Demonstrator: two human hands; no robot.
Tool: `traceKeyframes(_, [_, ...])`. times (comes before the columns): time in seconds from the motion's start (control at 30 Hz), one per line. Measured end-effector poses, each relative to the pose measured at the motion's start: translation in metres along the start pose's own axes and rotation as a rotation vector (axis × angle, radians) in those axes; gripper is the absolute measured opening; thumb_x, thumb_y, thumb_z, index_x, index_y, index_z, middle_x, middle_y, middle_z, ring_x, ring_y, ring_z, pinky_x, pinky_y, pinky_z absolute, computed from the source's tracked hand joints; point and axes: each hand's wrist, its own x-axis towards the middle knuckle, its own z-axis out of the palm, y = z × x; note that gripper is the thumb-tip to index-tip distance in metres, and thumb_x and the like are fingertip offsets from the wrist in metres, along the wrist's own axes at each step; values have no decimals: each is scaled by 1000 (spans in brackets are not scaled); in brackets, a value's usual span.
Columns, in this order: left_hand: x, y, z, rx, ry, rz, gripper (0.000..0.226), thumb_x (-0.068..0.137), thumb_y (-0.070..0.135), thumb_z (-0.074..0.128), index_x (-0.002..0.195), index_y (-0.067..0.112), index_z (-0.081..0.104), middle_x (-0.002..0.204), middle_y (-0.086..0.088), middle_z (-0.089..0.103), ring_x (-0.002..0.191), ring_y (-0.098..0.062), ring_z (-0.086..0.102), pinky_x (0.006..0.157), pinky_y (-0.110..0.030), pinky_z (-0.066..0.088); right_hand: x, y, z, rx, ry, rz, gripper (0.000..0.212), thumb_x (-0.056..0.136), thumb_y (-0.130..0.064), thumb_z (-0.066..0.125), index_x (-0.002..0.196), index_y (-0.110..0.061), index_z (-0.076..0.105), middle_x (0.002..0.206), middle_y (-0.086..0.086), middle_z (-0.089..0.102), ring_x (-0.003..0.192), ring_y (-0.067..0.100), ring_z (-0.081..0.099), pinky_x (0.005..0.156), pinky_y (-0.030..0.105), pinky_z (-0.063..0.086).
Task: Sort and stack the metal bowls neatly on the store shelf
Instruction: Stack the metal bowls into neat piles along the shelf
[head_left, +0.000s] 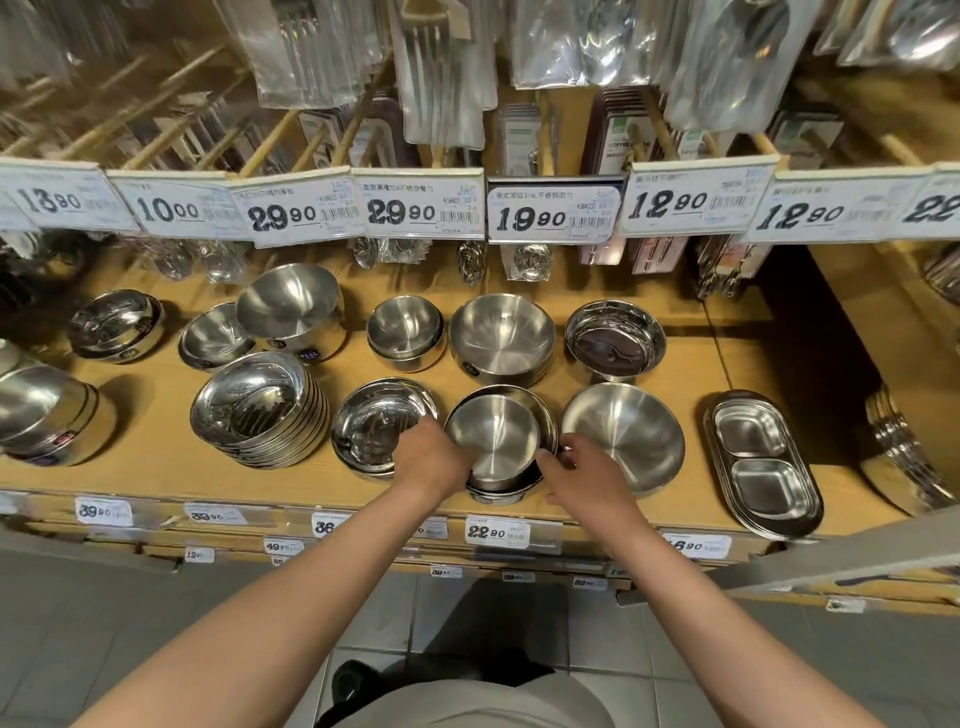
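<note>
Both hands are working at the front edge of the wooden shelf (691, 374). The left hand (432, 457) is gripping the left rim of a small matte bowl (491, 434), fingers wrapped on that rim; the right hand (576, 470) is pinching the right rim, fingers closed on it. This bowl is sitting tilted inside a larger stack of bowls (511, 491) at front centre, its rim riding above the stack's edge. Neighbours are crowding it: a shallow polished bowl (371, 415) is lying just beside on the left, partly hidden by the left hand, and a wide matte bowl (623, 436) is sitting just beside on the right, close to the right fingers. Further left a leaning stack of shiny bowls (260, 410) is tipping toward the camera. Behind, a deep bowl (501, 332), a smaller nested pair (406, 332) and a mirror-finish dish (615, 338) are forming the back row. Divided oval trays (763, 462) are lying at far right. Price tags (553, 214) are hanging overhead along the rail, with packaged cutlery (441, 67) above them.
</note>
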Motion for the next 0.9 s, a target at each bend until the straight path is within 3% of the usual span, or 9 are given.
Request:
traceKeyframes(0.1, [2,2,-15,-77,-28,-51,39,93,21,67,123,0,54,114,-18,68,96,-35,73,82,-41,61,4,-1,-2,65,-3,57,50,102,-36,59,145,-12,53,95,-18,61,64,6,74,66,21,60])
traceKeyframes(0.23, [4,-13,-47,-300,29,-63,26,92,13,67,114,4,56,99,-15,68,58,-22,75,58,-35,64,7,-6,-3,51,14,46,53,98,-39,65,143,-14,53,105,-10,65,61,4,74,66,22,59])
traceKeyframes(0.3, [6,-24,-61,-426,58,-56,19,90,8,68,106,8,57,99,-16,68,63,-28,76,66,-44,65,8,-10,0,16,8,24,45,96,-34,70,135,-15,58,103,-5,71,58,6,73,65,24,61])
traceKeyframes(0.37, [6,-33,-72,-512,81,-51,19,89,7,71,99,11,55,100,-15,68,64,-29,76,69,-46,65,10,-14,2,-53,28,17,42,94,-23,72,133,-14,59,90,-5,72,54,5,72,53,15,54])
traceKeyframes(0.4, [7,-37,-75,-542,91,-46,19,90,7,71,98,11,55,100,-15,67,62,-28,76,66,-43,65,11,-16,2,-80,42,24,44,94,-19,71,135,-12,58,91,-4,71,59,8,73,54,16,53])
traceKeyframes(0.53, [3,-46,-79,-619,84,-38,19,91,7,71,99,10,54,101,-14,64,55,-19,74,53,-30,60,19,-28,-3,-311,34,14,37,97,-22,63,132,-7,62,121,13,69,98,32,73,91,41,56])
traceKeyframes(0.67, [-2,-54,-76,-656,47,-36,21,91,3,71,93,10,51,103,-19,64,57,-22,74,53,-30,60,18,-40,-10,-326,75,-61,34,97,-19,59,128,-10,69,119,15,72,109,34,66,92,36,52])
traceKeyframes(0.83, [-4,-56,-76,-653,42,-31,19,91,1,68,96,9,51,97,-20,67,60,-26,75,62,-39,65,19,-47,-29,-192,168,-33,19,96,-19,61,103,-11,77,79,3,74,68,21,71,58,25,53])
traceKeyframes(0.9, [-4,-53,-75,-655,40,-27,18,92,1,66,96,9,51,96,-20,67,58,-26,74,64,-41,65,17,-47,-42,-33,189,0,15,95,-14,62,96,-14,77,76,2,75,60,21,74,65,34,62])
